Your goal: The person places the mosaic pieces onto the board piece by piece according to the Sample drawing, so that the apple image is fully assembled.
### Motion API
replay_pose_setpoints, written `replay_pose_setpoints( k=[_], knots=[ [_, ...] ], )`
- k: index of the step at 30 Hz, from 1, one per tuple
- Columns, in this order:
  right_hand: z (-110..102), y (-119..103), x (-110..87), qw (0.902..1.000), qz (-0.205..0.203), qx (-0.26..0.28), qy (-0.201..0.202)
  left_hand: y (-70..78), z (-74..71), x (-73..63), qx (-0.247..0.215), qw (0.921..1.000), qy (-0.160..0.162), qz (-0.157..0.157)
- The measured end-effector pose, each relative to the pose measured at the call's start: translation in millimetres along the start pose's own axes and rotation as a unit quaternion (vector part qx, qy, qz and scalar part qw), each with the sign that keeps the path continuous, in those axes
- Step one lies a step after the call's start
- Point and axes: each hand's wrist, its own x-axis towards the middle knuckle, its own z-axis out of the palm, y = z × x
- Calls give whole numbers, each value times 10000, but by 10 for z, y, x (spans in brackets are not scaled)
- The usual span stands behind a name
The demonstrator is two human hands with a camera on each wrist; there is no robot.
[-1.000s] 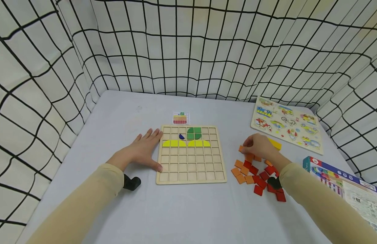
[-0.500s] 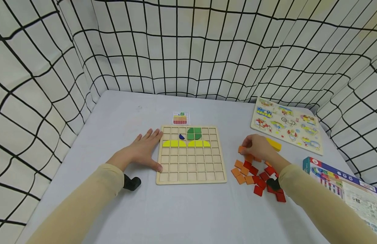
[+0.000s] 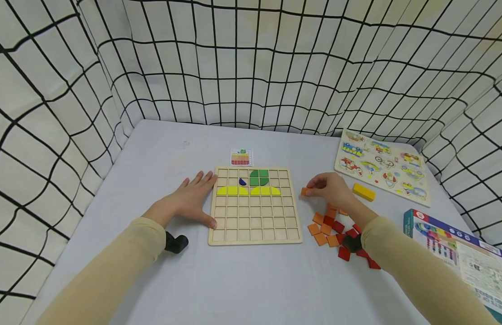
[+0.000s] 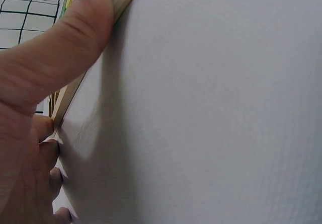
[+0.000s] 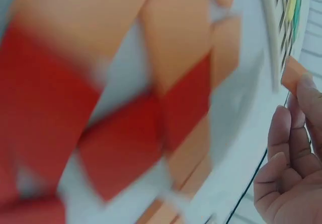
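A wooden grid board [image 3: 255, 217] lies mid-table, with yellow pieces [image 3: 232, 191], green pieces [image 3: 259, 178] and one small blue piece [image 3: 242, 182] set in its upper rows. My left hand [image 3: 186, 201] rests at the board's left edge, fingers spread; in the left wrist view its thumb [image 4: 75, 38] touches the wooden rim. Between thumb and fingertips, my right hand [image 3: 331, 188] pinches an orange square tile [image 3: 305, 192], just right of the board. The right wrist view shows that orange tile [image 5: 294, 74] too. Loose orange and red tiles [image 3: 344, 254] lie below the right hand.
A small printed pattern card [image 3: 241, 157] lies behind the board. To the right are a yellow block [image 3: 363, 192], a picture puzzle board [image 3: 380, 164] and a printed box [image 3: 462, 257]. Black netting over white cloth surrounds the table.
My right hand has lifted the orange tile from the pile and moved left and slightly away with it, toward the board. More of the yellow block shows. The left hand has stayed in place.
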Motion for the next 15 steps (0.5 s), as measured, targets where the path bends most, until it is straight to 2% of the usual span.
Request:
replay_pose_setpoints(
  k=[10, 15],
  knots=[
    [378, -317, 110, 9980, -273, 452, -338, 33, -38, -46, -54, 10000, -19, 12],
    [495, -398, 119, 9981, -300, 353, -416, 44, -45, -52, -52, 10000, -16, 6]
  ],
)
